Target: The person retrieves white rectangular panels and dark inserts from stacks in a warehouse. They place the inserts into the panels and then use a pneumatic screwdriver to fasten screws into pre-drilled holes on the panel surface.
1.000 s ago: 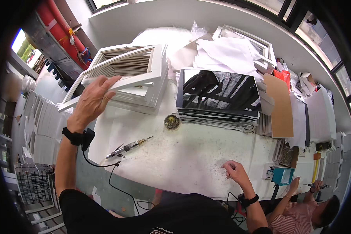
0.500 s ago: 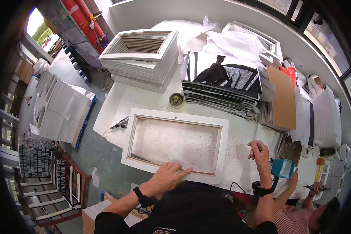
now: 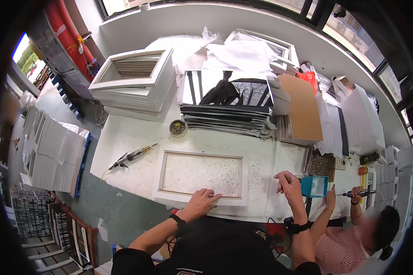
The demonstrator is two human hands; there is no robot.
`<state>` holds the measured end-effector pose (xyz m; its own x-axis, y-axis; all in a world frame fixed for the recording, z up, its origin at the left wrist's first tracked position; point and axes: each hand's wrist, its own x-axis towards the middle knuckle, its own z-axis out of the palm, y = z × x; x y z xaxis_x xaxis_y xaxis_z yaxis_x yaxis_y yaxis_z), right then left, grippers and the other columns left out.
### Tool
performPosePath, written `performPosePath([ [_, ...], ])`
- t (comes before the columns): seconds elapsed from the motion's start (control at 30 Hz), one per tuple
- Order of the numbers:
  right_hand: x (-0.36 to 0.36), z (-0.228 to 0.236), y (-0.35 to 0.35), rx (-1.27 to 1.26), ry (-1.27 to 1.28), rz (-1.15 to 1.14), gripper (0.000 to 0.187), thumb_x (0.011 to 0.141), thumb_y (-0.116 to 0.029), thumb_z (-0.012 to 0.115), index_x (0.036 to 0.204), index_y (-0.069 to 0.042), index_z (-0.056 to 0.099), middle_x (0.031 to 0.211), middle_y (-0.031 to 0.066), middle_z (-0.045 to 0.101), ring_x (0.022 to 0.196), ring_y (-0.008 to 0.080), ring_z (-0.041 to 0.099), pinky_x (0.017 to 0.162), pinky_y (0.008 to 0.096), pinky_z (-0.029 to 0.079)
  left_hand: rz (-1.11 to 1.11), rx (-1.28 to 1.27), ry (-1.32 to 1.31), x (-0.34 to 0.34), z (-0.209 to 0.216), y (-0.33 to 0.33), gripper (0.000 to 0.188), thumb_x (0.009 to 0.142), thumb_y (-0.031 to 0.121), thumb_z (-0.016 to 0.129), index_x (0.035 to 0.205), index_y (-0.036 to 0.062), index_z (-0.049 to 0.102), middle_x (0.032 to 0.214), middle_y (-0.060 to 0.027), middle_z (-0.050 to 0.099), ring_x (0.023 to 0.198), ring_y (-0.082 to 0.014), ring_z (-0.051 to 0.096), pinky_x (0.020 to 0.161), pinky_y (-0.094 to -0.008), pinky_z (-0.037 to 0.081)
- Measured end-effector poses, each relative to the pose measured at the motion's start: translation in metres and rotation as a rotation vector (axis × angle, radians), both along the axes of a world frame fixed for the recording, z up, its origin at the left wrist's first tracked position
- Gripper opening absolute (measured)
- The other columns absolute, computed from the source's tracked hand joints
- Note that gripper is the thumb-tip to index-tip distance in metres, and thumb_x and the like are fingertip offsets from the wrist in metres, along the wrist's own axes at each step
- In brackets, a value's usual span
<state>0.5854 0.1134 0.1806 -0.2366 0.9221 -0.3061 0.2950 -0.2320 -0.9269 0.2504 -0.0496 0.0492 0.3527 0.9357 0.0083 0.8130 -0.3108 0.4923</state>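
A white rectangular frame with an open middle lies flat on the worktable in front of me. My left hand rests on its near rail, fingers stretched over the edge strip. To the right of the frame, my right hand is held up over the table with its fingers curled in. Whether something small is between those fingers cannot be made out. Left of the frame lies a pneumatic screwdriver, its bit toward the upper right. Just beyond the frame stands a small round bowl of screws.
Stacked white frames stand at the back left, beside mirror panels. A brown board leans farther right. A teal box-like lamp is near my right hand. At the right, a co-worker in stripes holds a screwdriver.
The view has shifted, and the frame sits lower and flat on the table. More of the pneumatic screwdriver shows now. My left hand stays on the near rail; my right hand remains curled.
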Motion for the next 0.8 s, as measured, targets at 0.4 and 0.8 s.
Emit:
performPosePath([
  [0.4,-0.067,0.008,0.210,0.257,0.018,-0.205,0.031,0.100,-0.030,0.069,0.110,-0.001,0.071,0.091,0.0020,0.068,0.075,0.0073,0.062,0.068,0.0254,0.055,0.427,0.567,0.081,-0.091,0.151,0.192,0.059,0.093,0.019,0.073,0.146,0.0032,0.053,0.151,-0.0213,0.048,0.143,-0.0403,0.041,0.116,-0.0506,0.033],
  [0.8,-0.094,0.000,0.267,0.072,-0.012,-0.125,0.025,0.093,-0.026,0.077,0.084,-0.003,0.073,0.074,-0.0015,0.066,0.061,0.0071,0.053,0.056,0.0246,0.044,0.302,0.563,0.026,-0.095,0.138,0.264,0.062,0.090,0.024,0.077,0.145,0.0055,0.053,0.144,-0.0179,0.054,0.141,-0.0404,0.045,0.117,-0.0544,0.033],
])
